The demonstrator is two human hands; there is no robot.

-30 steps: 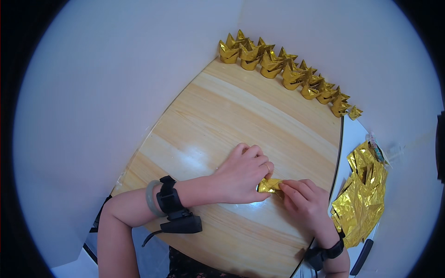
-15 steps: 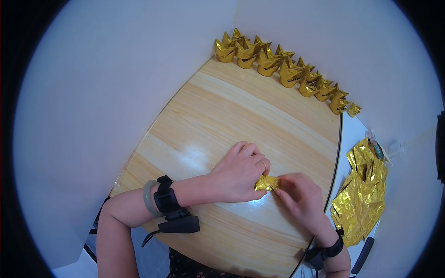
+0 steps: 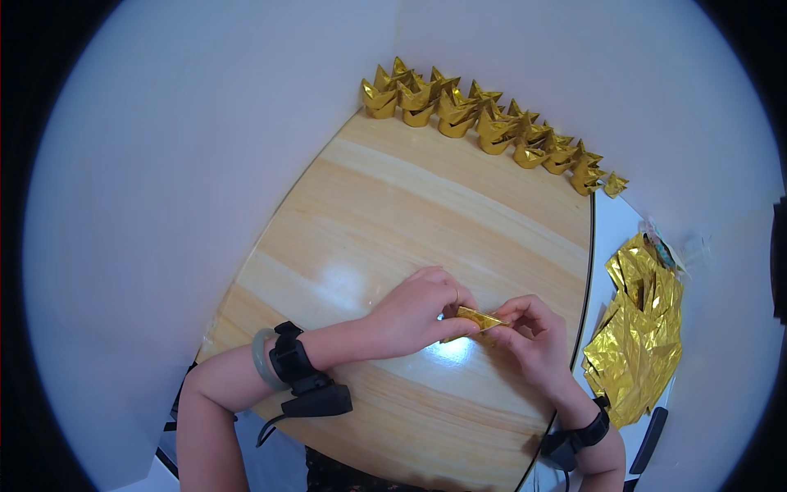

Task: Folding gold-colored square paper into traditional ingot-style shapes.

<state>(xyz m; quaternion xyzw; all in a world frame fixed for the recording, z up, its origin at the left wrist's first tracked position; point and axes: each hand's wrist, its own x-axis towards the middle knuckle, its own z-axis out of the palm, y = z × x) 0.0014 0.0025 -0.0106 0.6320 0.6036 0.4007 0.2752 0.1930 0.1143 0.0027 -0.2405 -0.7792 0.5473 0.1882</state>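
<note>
Between my two hands, just above the wooden tabletop (image 3: 328,205), is a small piece of folded gold foil paper (image 3: 479,319). My left hand (image 3: 422,310) pinches its left end between thumb and fingers. At its right end, my right hand (image 3: 531,334) grips the paper with thumb and fingertips. The piece looks like a narrow, flat fold with a pointed right tip; its underside is hidden. Gold foil ingots (image 3: 453,115), folded with pointed ends and nested in stacks, stand in a row along the table's far edge.
A heap of gold foil sheets (image 3: 635,344) lies on a white surface (image 3: 611,230) to the right. One small separate ingot (image 3: 615,184) stands at the right end of the row. Pale walls (image 3: 205,164) close in the table at the left and back.
My left hand has turned, its thumb now lying along the foil. The foil piece shows a longer, flatter edge than before. The view has shifted slightly.
</note>
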